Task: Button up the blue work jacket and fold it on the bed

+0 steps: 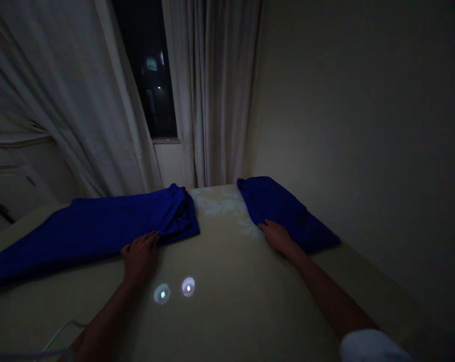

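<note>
Two pieces of dark blue cloth lie on a pale bed sheet (231, 281) in a dim room. The long blue cloth (87, 229) stretches across the left side, bunched at its right end. My left hand (140, 254) rests flat at that cloth's near edge, fingers spread and touching it. A smaller folded blue cloth (287, 211) lies at the right by the wall. My right hand (276, 235) lies on its near left edge, fingers extended against the fabric.
Two small bright light spots (176, 290) shine on the sheet between my arms. White curtains (212, 90) hang behind the bed around a dark window (152, 70). A plain wall (363, 125) borders the bed's right side. A white cable (61, 334) lies at lower left.
</note>
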The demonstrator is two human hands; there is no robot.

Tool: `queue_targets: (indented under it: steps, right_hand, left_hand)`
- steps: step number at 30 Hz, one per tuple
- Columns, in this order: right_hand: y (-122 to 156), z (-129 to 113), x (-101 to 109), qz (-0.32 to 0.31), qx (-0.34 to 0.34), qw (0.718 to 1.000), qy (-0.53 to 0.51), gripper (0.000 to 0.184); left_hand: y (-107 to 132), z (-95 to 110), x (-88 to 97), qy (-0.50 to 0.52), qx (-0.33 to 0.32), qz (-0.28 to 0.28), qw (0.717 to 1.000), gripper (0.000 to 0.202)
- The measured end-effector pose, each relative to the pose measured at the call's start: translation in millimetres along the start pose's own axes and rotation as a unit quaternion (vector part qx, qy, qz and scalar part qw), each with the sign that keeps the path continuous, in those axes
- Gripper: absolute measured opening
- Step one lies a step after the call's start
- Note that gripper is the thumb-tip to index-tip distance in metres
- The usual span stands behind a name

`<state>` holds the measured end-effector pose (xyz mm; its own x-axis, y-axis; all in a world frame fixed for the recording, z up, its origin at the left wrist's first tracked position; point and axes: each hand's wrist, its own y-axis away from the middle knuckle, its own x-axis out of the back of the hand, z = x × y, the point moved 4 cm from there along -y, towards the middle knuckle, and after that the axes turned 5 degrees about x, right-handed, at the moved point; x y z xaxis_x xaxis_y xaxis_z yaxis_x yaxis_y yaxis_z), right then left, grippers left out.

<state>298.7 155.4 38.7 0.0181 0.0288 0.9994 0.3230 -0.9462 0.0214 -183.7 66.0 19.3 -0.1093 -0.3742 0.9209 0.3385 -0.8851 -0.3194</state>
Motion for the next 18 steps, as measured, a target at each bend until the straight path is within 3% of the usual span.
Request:
queue_targets:
  steps: [2,7,10,12,14,15,16,18]
  right_hand:
    - [27.4,-1.8,-14.5,0.016,-0.008,0.999,0.038,0.059]
    - [71.5,-11.4,-29.6,0.16,0.014,0.987,0.025,0.052]
    - [74.5,-17.1,-24.6,0.217,0.037,0.976,-0.012,0.046]
    - [73.5,-19.0,-19.9,0.238,0.043,0.969,-0.053,0.043]
    - [73.5,-21.2,-16.4,0.25,0.062,0.959,-0.122,0.039]
    - [73.6,-22.3,-15.9,0.247,0.074,0.95,-0.174,0.037]
    - [73.5,-22.9,-16.3,0.236,0.078,0.938,-0.243,0.039]
    - [71.6,-22.2,-21.1,0.182,0.047,0.886,-0.424,0.053]
  left_hand:
    - [1.2,-1.7,4.7,0.01,0.025,-0.009,1.0,0.047]
    - [-14.5,-1.8,34.7,0.045,0.153,-0.038,0.986,0.051]
    - [-34.2,13.9,76.7,0.039,0.18,0.0,0.983,0.055]
    - [-34.2,31.2,114.7,0.048,0.17,0.06,0.982,0.059]
    - [-14.6,52.6,150.9,0.09,0.103,0.105,0.985,0.062]
    - [1.8,63.3,162.6,0.121,0.048,0.084,0.988,0.062]
    - [21.6,74.7,167.5,0.157,-0.034,0.012,0.987,0.06]
    - [67.4,87.1,163.2,0.216,-0.175,-0.16,0.947,0.052]
